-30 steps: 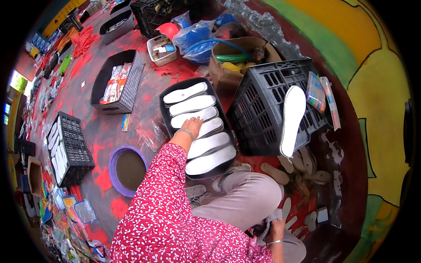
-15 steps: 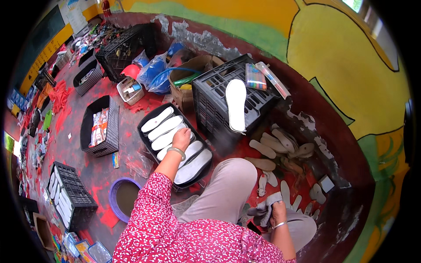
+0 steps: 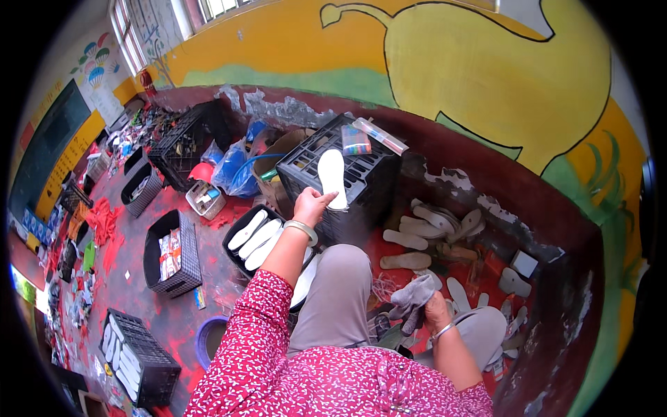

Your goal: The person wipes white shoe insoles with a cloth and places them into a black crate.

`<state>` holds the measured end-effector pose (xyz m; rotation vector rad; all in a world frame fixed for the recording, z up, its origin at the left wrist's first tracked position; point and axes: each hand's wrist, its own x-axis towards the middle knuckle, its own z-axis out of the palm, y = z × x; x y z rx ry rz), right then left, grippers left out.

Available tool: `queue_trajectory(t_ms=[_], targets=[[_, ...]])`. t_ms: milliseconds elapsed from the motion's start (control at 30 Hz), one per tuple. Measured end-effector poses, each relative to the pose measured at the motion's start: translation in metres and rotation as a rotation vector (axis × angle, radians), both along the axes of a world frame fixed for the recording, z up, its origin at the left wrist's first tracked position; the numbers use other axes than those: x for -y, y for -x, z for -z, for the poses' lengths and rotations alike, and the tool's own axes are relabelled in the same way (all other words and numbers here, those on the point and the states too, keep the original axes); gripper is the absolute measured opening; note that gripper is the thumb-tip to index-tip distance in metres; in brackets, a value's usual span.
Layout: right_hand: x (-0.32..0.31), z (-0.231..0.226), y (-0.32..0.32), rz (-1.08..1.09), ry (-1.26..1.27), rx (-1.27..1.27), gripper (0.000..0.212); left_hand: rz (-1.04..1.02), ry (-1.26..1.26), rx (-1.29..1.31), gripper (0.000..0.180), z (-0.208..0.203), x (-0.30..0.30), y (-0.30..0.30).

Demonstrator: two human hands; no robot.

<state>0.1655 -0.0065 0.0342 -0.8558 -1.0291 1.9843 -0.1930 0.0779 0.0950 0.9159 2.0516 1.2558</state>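
Note:
A white shoe insole lies on top of an upturned black plastic crate, its lower end sticking out over the edge. My left hand is at that lower end, thumb and fingertips pinching it. Below the crate, a black basket holds several white insoles, partly hidden by my left forearm. My right hand rests by my right knee, closed round a bunched grey glove. Several used-looking insoles lie heaped on the floor to the right.
Colored pens in a packet lie on the crate. To the left stand a grey basket with packets, a black crate of white insoles and a purple basin. Blue plastic bags sit farther back, near the painted wall.
My left hand has moved from the insoles in the basket up to the insole on the crate. My right hand still holds the glove. The view has shifted.

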Motion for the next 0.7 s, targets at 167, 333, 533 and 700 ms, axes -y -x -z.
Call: queue_trajectory(t_ms=[167, 333, 533, 700], targets=[[0.0, -0.004, -0.008, 0.014, 0.011, 0.032, 0.036, 0.041, 0.076, -0.129, 0.029, 0.013, -0.011, 0.004], [0.002, -0.002, -0.012, 0.058, -0.047, 0.002, 0.036, 0.027, 0.028, -0.05, 0.022, 0.004, -0.006, -0.004], [0.002, -0.004, -0.015, 0.045, 0.008, 0.055, 0.035, 0.366, -0.256, -0.604, 0.053, -0.003, 0.009, -0.01], [0.002, -0.001, -0.01, 0.028, 0.062, 0.055, 0.032, 0.478, -0.131, -0.641, 0.052, 0.013, 0.007, 0.006]])
